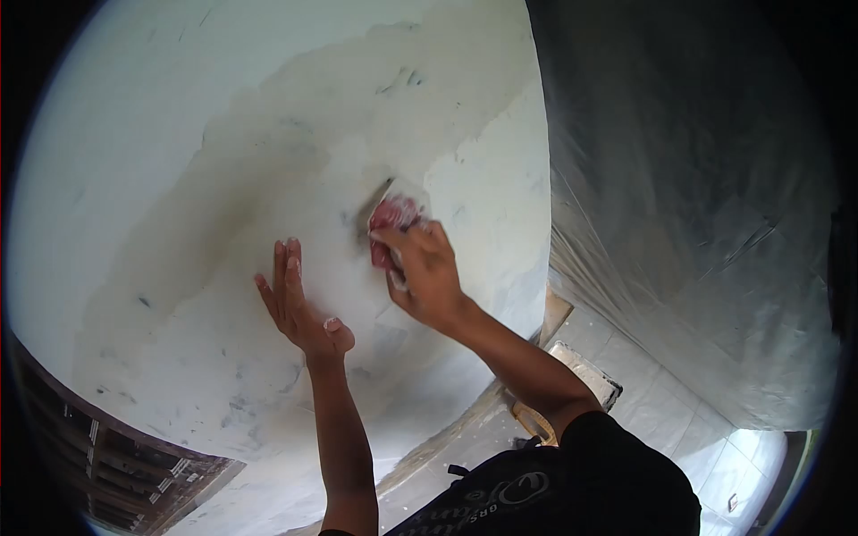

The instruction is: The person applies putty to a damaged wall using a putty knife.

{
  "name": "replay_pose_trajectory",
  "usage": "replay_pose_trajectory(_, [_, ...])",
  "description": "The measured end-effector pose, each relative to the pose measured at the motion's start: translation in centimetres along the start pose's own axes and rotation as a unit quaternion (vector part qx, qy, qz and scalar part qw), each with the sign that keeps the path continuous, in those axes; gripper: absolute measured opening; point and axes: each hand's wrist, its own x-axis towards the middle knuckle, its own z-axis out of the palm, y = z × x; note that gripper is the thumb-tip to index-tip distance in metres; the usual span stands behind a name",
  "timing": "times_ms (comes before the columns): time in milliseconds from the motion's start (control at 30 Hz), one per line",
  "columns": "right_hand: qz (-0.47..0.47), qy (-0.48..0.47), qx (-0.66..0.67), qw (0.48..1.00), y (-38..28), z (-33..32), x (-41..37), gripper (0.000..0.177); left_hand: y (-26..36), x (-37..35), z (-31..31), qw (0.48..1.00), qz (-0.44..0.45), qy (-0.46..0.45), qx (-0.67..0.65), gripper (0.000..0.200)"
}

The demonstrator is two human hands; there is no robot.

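Observation:
A large white wall [259,116] with damp-looking beige patches fills most of the view. My right hand [424,268] grips a red putty scraper [396,214] smeared with white, holding it close against the wall's surface. Its dark upper edge shows beyond my fingers, which cover part of the tool. To the left, my left hand [299,308] is raised at the wall with fingers stretched out and nothing held. White residue coats its fingertips and thumb.
Translucent plastic sheeting [688,196] hangs along the right side. Below it are pale floor tiles [728,473], a whitish, dirty-edged tray-like object [585,371] and a yellowish curved handle [534,422]. A dark brown slatted structure [98,447] borders the wall at lower left.

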Motion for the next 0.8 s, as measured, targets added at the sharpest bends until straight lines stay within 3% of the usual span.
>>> replay_pose_trajectory(133, [0.030,0.082,-0.046,0.995,4.2,-0.8,5.7,0.050,0.1,0.0,-0.1,1.000,-0.001,-0.009,0.013,0.067])
replay_pose_trajectory(300, [-0.057,-0.040,-0.009,0.998,1.8,2.3,4.0,0.056,0.1,0.0,0.0,1.000,-0.002,-0.002,0.004,0.067])
replay_pose_trajectory(433, [-0.084,-0.029,0.027,0.996,-1.2,1.0,-0.5,0.056,-0.3,-0.1,0.0,1.000,0.008,0.003,-0.001,0.065])
replay_pose_trajectory(567, [-0.017,0.081,-0.031,0.996,3.4,-0.5,4.0,0.055,-0.1,0.0,-0.1,1.000,0.011,-0.002,0.001,0.064])
replay_pose_trajectory(633, [0.029,0.080,-0.052,0.995,5.1,-0.2,5.9,0.055,-0.1,-0.1,0.0,1.000,0.007,-0.001,0.006,0.064])
replay_pose_trajectory(700, [0.044,0.045,-0.035,0.997,4.8,1.0,5.4,0.053,0.0,-0.2,0.0,1.000,0.004,-0.001,0.011,0.065])
replay_pose_trajectory(800, [-0.011,-0.024,0.024,0.999,1.6,2.4,-0.1,0.052,-0.1,-0.2,0.1,1.000,0.003,0.003,0.018,0.065])
